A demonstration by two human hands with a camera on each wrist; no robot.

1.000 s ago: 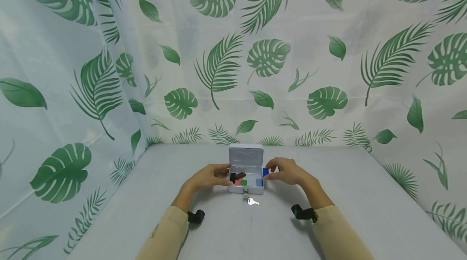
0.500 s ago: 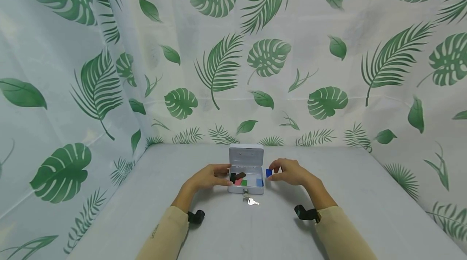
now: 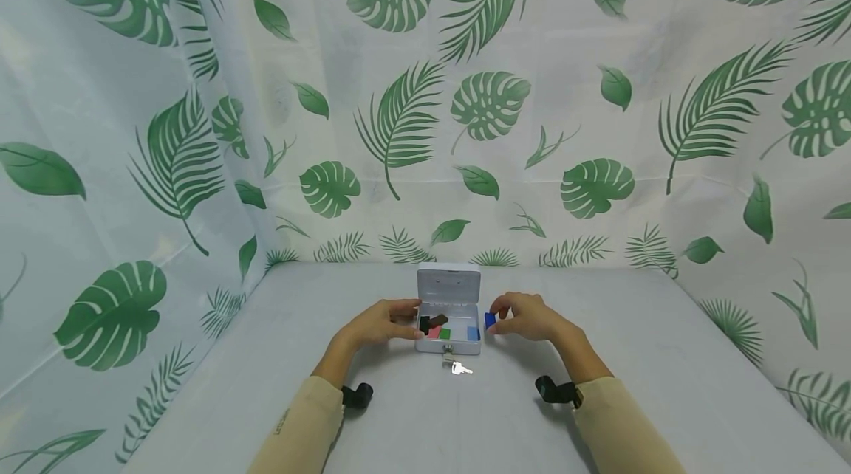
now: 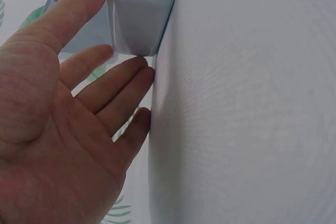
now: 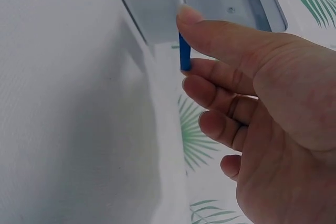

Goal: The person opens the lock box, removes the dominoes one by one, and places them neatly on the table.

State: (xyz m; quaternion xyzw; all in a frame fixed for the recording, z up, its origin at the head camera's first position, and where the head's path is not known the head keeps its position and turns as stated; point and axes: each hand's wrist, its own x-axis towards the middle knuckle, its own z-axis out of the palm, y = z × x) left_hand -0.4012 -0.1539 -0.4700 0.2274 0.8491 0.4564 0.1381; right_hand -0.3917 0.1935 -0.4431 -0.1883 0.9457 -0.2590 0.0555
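A small grey metal cash box (image 3: pixel 465 348) stands with its lid (image 3: pixel 448 284) raised. My left hand (image 3: pixel 379 322) is at the box's left side, its thumb at the rim in the left wrist view and its fingers extended near the wall. Just outside the box's right wall, my right hand (image 3: pixel 528 316) pinches a thin, flat blue block (image 5: pixel 185 55) between thumb and index finger, the other fingers loosely bent. Inside the box lie a light blue piece (image 3: pixel 473 333), a green piece (image 3: pixel 445 334), a pink piece (image 3: pixel 434 331), a brown piece (image 3: pixel 439 320) and a black piece (image 3: pixel 424 324).
A silver key (image 3: pixel 461 368) hangs or lies at the lock on the box's front. The pale cloth-covered table (image 3: pixel 452 422) spreads around the box. Leaf-printed curtains (image 3: pixel 412 223) enclose the back and sides.
The blue block and my right hand have shifted right, away from the box's right wall, then dropped slightly. My left hand stays in place at the box.
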